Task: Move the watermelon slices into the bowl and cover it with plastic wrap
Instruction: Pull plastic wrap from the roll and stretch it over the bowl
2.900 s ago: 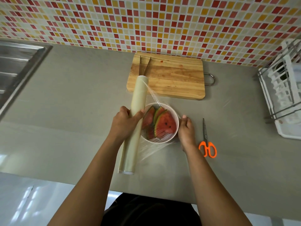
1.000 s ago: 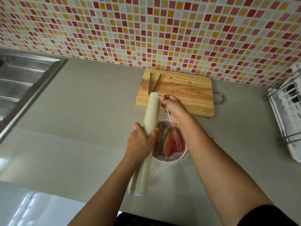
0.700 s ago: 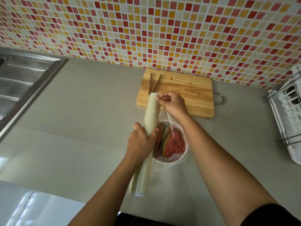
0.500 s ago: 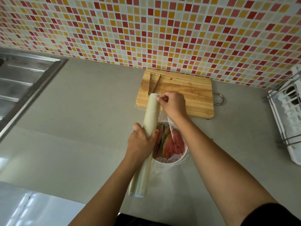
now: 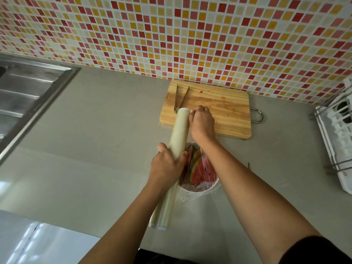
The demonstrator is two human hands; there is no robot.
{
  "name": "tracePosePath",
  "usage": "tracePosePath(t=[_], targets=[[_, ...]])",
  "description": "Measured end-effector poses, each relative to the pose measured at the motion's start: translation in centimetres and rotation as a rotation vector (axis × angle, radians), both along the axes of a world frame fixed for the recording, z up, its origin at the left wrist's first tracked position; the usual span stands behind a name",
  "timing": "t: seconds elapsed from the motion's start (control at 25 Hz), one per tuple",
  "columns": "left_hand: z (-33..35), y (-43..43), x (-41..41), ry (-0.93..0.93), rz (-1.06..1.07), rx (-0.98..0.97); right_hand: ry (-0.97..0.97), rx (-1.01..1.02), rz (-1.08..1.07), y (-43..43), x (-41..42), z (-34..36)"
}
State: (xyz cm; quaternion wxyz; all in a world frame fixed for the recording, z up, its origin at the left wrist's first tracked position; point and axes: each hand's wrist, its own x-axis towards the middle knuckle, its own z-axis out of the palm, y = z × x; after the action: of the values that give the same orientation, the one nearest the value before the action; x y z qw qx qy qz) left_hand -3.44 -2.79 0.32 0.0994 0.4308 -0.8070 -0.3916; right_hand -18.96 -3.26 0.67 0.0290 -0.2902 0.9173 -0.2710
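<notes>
A white bowl [image 5: 198, 193] on the grey counter holds several watermelon slices [image 5: 202, 171], with a clear film of plastic wrap stretched over them. The long pale plastic wrap roll [image 5: 180, 131] lies slanted along the bowl's left side. My left hand [image 5: 165, 164] grips the roll at its middle. My right hand [image 5: 201, 121] is at the roll's far end, fingers pinched on the film's edge there. My right forearm crosses over the bowl's right rim and hides it.
A wooden cutting board [image 5: 219, 109] with metal tongs [image 5: 180, 99] lies behind the bowl against the tiled wall. A steel sink [image 5: 24, 98] is at the left, a white dish rack [image 5: 337, 134] at the right. A scissors tip [image 5: 248, 165] shows beside my right arm.
My right hand left the bowl's right side and reached to the roll's far end, closing in on the film edge there. My left hand and the roll stayed put.
</notes>
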Motion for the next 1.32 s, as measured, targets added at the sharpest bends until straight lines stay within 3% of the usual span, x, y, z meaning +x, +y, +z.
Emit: tracePosePath(t=[0.2,0.4,0.6,0.72,0.8,1.0,1.32], targets=[[-0.1,-0.1,-0.2,-0.008,0.001,0.006,-0.084,0.000,-0.065,-0.3,-0.5,-0.3],[-0.4,-0.3,-0.2,-0.005,0.023,0.017,-0.170,-0.137,-0.037,0.1,-1.2,-1.2],[-0.4,-0.4,-0.1,-0.003,0.020,0.024,-0.758,-0.461,-0.237,0.1,-1.8,-2.1],[-0.3,-0.4,-0.1,-0.008,0.018,0.028,-0.876,-0.584,-0.310,0.0,-1.8,-2.3],[-0.2,-0.4,-0.1,-0.014,0.027,0.027,-0.891,-0.569,-0.289,0.0,-1.7,-2.1],[0.0,-0.5,0.2,-0.030,0.028,0.013,-0.718,-0.312,-0.184,0.6,-2.5,-2.2],[0.3,-0.7,0.7,-0.014,0.012,0.086,-0.689,-0.292,-0.322,-0.5,-2.1,-3.0]])
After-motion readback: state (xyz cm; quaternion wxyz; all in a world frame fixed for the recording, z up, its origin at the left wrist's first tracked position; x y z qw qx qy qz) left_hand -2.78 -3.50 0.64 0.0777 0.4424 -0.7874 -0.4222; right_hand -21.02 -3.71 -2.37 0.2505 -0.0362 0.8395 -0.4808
